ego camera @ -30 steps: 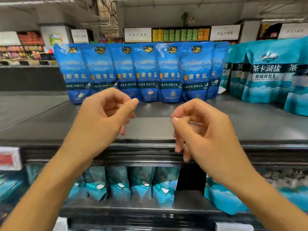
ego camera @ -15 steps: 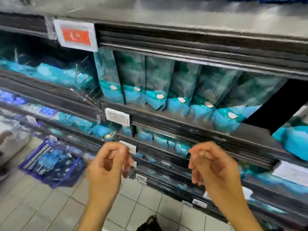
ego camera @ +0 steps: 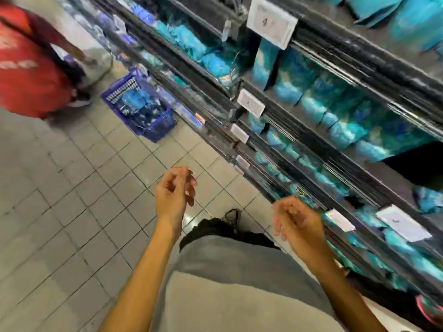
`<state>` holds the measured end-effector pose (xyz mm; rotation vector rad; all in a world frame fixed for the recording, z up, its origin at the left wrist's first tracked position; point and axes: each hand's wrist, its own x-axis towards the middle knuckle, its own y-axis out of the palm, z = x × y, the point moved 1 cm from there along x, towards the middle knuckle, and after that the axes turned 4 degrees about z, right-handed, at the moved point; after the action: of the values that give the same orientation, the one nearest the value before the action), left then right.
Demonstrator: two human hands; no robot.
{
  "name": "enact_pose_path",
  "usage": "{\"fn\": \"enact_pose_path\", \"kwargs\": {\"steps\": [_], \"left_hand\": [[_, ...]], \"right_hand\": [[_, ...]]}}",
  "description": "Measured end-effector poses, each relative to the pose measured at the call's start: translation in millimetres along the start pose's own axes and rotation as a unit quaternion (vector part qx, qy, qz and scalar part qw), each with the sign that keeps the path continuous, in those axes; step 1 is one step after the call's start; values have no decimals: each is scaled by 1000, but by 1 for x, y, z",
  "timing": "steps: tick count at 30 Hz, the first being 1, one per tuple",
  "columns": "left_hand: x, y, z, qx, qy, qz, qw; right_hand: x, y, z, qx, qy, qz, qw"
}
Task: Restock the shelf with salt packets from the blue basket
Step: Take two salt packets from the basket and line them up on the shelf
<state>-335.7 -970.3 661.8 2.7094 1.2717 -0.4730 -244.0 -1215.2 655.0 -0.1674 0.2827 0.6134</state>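
The blue basket [ego camera: 141, 109] stands on the tiled floor at the upper left, against the foot of the shelving, with blue salt packets [ego camera: 134, 104] inside it. My left hand [ego camera: 173, 190] hangs over the floor tiles with loosely curled fingers and holds nothing. My right hand [ego camera: 296, 218] hovers close to the lower shelf edges, also loosely curled and empty. Both hands are well short of the basket. The shelves [ego camera: 335, 130] run diagonally across the right side, filled with teal and blue salt packets [ego camera: 335, 104]. The picture is motion-blurred.
A person in a red top [ego camera: 26, 68] bends down at the upper left, right beside the basket. White price tags [ego camera: 250, 106] stick out from the shelf edges. My own grey top and dark shoe [ego camera: 231, 216] show below. Grey tiled floor [ego camera: 60, 212] fills the left.
My view has swung down from the top shelf to the floor and basket. Both hands have dropped away from the shelf, still empty. The person in red has come into view.
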Motion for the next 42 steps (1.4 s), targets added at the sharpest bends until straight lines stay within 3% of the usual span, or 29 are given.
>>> {"fn": "enact_pose_path", "kwargs": {"steps": [8,14,23,29,35,42], "left_hand": [[-48,-59,46,29,-70,-126,989],[-90,-108,83,49,-118,-147,981],[-53,-215,101,-67,-170,-269,946],[30,-290,69,-66,-164,-244,954],[136,-324,24,-63,-159,-174,970],[266,-331,-17,48,-125,-107,985]], "right_hand": [[35,53,-7,-55,53,127,989],[80,111,17,-60,54,188,979],[160,239,36,-92,61,222,969],[193,298,52,-96,68,192,974],[211,311,51,-122,92,162,975],[282,306,55,-138,95,120,979]]}}
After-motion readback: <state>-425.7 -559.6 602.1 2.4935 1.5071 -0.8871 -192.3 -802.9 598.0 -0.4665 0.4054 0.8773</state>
